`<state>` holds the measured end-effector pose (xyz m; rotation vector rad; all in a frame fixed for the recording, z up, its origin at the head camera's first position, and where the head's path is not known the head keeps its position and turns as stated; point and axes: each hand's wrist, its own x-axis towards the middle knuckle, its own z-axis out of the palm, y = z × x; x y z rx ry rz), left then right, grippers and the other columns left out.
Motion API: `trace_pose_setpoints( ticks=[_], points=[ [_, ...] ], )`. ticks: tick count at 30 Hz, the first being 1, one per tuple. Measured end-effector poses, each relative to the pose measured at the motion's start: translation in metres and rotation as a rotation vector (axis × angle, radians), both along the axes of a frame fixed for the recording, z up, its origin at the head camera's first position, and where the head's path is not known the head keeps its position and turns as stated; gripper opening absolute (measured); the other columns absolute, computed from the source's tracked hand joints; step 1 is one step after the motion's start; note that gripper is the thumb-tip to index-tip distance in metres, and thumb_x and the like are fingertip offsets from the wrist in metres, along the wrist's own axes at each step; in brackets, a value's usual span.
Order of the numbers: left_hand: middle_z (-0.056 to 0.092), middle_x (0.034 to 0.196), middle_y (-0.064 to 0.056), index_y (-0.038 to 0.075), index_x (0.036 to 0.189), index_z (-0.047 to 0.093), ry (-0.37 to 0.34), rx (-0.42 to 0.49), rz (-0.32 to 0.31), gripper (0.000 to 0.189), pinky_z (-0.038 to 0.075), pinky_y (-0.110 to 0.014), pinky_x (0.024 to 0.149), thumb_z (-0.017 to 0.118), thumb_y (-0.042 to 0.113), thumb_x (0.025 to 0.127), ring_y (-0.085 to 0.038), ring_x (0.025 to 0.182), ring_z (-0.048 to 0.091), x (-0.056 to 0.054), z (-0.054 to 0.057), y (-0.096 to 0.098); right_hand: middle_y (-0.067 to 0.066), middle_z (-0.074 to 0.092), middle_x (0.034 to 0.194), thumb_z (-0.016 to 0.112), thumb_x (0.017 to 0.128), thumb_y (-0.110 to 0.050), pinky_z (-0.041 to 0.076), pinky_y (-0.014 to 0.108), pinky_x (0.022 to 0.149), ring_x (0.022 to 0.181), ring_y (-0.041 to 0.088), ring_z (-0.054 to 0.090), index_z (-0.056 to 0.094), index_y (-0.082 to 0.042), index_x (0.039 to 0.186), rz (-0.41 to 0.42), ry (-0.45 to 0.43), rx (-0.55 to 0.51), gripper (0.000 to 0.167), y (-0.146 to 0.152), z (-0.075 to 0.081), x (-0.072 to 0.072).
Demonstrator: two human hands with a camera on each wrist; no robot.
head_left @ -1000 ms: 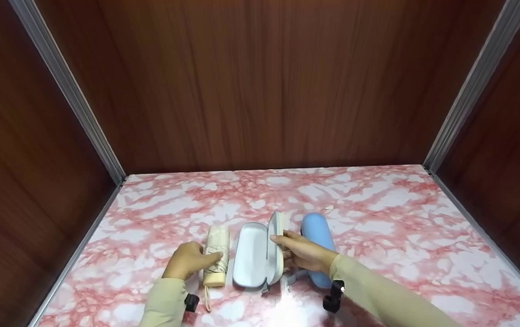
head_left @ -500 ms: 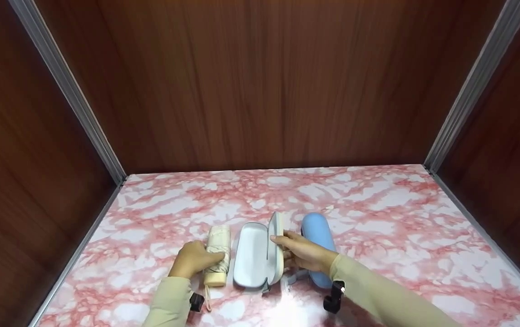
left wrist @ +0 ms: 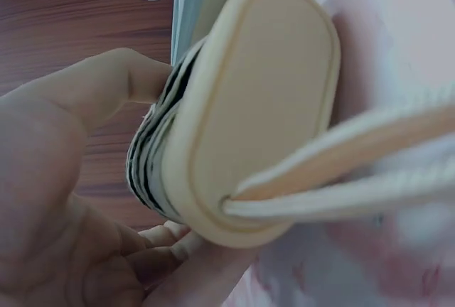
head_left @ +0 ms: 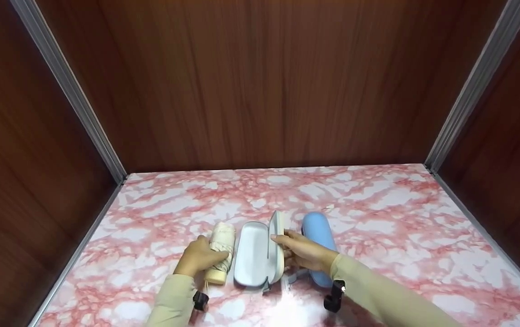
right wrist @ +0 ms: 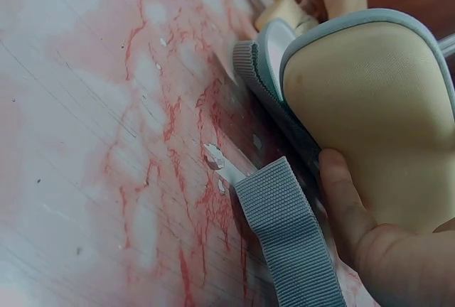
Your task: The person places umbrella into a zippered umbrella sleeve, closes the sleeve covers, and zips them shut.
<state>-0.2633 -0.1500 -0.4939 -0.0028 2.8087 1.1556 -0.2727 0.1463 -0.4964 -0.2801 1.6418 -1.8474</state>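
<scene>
My left hand [head_left: 200,256] grips a folded compact umbrella [head_left: 222,237], cream with a pale yellow end cap [left wrist: 266,101]. From the cap hangs a wrist loop [left wrist: 341,154]. The umbrella leans slightly, its far end toward the right. Just right of it lies an open zip-less hard case [head_left: 251,256], cream outside with a pale grey-blue lining. My right hand [head_left: 306,251] holds its raised lid [head_left: 279,259], thumb on the inner side. In the right wrist view, fingers [right wrist: 341,193] press the lid's cream outer shell [right wrist: 370,94].
A closed blue case [head_left: 318,229] lies right of the open one, partly behind my right forearm. A grey woven strap [right wrist: 291,229] lies near the open case. The pink-and-white marbled tabletop [head_left: 355,190] is bounded by brown wood-look panels [head_left: 260,91] on three sides.
My left hand has moved right and its hold now wraps further round the umbrella, which has shifted and tilted toward the open case. The right hand and lid have stayed nearly still.
</scene>
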Motion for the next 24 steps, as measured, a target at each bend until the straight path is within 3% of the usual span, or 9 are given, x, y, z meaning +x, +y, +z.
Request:
trace_pose_setpoints(
  ticks=[5, 9, 16, 20, 24],
  points=[
    [0.066, 0.093, -0.011, -0.007, 0.118, 0.059, -0.043, 0.109, -0.047, 0.057, 0.055, -0.040, 0.075, 0.077, 0.032, 0.081, -0.023, 0.080, 0.064, 0.0009, -0.0027, -0.0049, 0.000, 0.040, 0.074, 0.056, 0.102, -0.041, 0.049, 0.035, 0.059, 0.061, 0.015, 0.049, 0.030, -0.004, 0.133, -0.008, -0.009, 0.005, 0.055, 0.0005, 0.0007, 0.0000],
    [0.067, 0.092, -0.009, -0.005, 0.117, 0.062, -0.062, 0.161, -0.057, 0.046, 0.053, -0.039, 0.077, 0.068, 0.028, 0.085, -0.022, 0.081, 0.064, -0.0002, -0.0033, -0.0081, 0.000, 0.041, 0.076, 0.056, 0.102, -0.040, 0.050, 0.034, 0.061, 0.063, 0.013, 0.047, 0.030, -0.004, 0.134, -0.010, -0.002, 0.000, 0.055, -0.0005, 0.0008, 0.0002],
    [0.066, 0.098, -0.013, -0.009, 0.121, 0.055, -0.055, 0.219, -0.006, 0.051, 0.054, -0.035, 0.071, 0.067, 0.025, 0.084, -0.023, 0.082, 0.064, -0.0006, -0.0057, -0.0091, 0.000, 0.039, 0.075, 0.056, 0.102, -0.040, 0.049, 0.035, 0.062, 0.062, 0.014, 0.048, 0.029, -0.004, 0.135, -0.012, -0.005, 0.014, 0.056, -0.0002, 0.0010, 0.0003],
    [0.066, 0.095, -0.016, -0.009, 0.124, 0.051, -0.098, 0.349, 0.030, 0.052, 0.056, -0.034, 0.062, 0.067, 0.022, 0.085, -0.023, 0.073, 0.067, -0.0014, -0.0067, -0.0067, 0.001, 0.040, 0.074, 0.057, 0.101, -0.040, 0.049, 0.036, 0.060, 0.061, 0.015, 0.048, 0.028, -0.005, 0.139, -0.015, -0.003, 0.016, 0.060, 0.0010, 0.0014, 0.0005],
    [0.065, 0.097, -0.019, -0.010, 0.129, 0.047, -0.134, 0.483, 0.045, 0.056, 0.058, -0.039, 0.062, 0.067, 0.020, 0.085, -0.025, 0.074, 0.068, -0.0003, -0.0046, -0.0036, 0.000, 0.041, 0.076, 0.057, 0.101, -0.039, 0.047, 0.035, 0.061, 0.062, 0.014, 0.044, 0.027, -0.005, 0.138, -0.016, -0.003, 0.009, 0.059, 0.0024, 0.0013, 0.0008]
  ],
)
